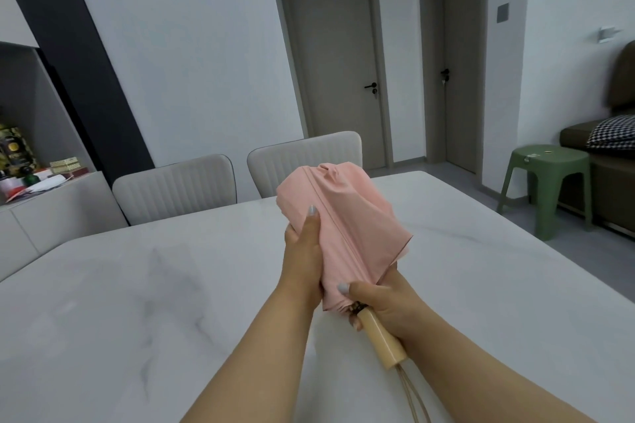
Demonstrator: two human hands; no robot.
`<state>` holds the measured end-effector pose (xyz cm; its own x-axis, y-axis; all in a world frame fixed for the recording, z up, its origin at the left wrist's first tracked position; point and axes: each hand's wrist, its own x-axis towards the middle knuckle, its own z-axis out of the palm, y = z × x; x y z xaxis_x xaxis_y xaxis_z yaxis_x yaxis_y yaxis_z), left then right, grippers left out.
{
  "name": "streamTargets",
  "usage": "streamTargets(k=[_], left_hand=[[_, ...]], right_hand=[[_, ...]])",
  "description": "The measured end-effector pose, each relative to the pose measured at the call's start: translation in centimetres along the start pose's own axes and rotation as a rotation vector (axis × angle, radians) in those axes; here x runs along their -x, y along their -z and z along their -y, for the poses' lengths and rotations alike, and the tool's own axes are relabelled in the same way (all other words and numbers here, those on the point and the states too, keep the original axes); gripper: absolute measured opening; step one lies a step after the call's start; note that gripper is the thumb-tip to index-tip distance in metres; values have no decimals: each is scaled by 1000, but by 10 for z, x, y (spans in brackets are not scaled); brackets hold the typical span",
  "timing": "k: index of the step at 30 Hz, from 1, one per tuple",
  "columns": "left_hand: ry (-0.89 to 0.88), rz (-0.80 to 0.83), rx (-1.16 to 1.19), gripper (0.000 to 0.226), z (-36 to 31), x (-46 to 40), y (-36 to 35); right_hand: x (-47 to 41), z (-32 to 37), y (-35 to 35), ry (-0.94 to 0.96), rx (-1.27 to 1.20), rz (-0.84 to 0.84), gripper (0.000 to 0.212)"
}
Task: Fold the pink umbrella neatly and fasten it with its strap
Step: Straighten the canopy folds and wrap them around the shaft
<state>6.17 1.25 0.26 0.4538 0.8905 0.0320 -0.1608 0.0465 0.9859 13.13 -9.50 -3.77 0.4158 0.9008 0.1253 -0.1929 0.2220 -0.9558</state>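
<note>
left hand (302,251): clamped on umbrella (343,227) canopy
right hand (385,302): gripping canopy base above handle (381,336)
risk: loose right-side folds bunch, roll ends lumpy
strap: not visible

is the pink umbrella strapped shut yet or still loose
Still loose. The pink umbrella is collapsed but its canopy bulges unwrapped, with no strap around it; the left hand and right hand grip it.

I identify a home dining and living area. Two padded chairs (237,178) stand behind the marble-look table (137,302). Right of the table are a green stool (546,189) and a sofa (611,161); beyond it, two interior doors (336,62).
</note>
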Motion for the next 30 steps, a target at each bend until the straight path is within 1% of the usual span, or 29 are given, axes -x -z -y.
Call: streamTargets(k=[2,5,8,11,13,15,17,19,23,25,27,30], left_hand=[[112,92,108,65,-1,-2,6],[169,148,153,64,-3,-6,12],[163,78,149,64,0,-9,11],[148,-24,124,58,-1,-7,5],[149,-75,118,55,-2,-6,1],[130,-94,119,54,-3,-4,-2],[102,-69,128,55,-1,-6,-1],[87,-21,133,57,0,-8,0],[71,74,161,57,-2,-8,3],[67,90,169,59,0,-9,5],[70,106,180,64,2,-9,7],[75,137,201,78,4,-9,11]], right_hand=[[2,2,-1,-9,-26,8,45],[4,4,-1,-13,-37,32,43],[5,3,0,-1,13,51,41],[4,3,-1,-31,27,22,46],[2,2,0,-112,-99,33,53],[2,2,-1,-193,-235,88,50],[1,1,1,-211,-268,123,45],[1,2,1,-205,-272,118,39],[4,5,-1,-173,-186,67,37],[4,5,-1,-178,-150,52,34],[3,5,-1,-191,-148,50,32],[2,5,2,-171,-148,51,34]])
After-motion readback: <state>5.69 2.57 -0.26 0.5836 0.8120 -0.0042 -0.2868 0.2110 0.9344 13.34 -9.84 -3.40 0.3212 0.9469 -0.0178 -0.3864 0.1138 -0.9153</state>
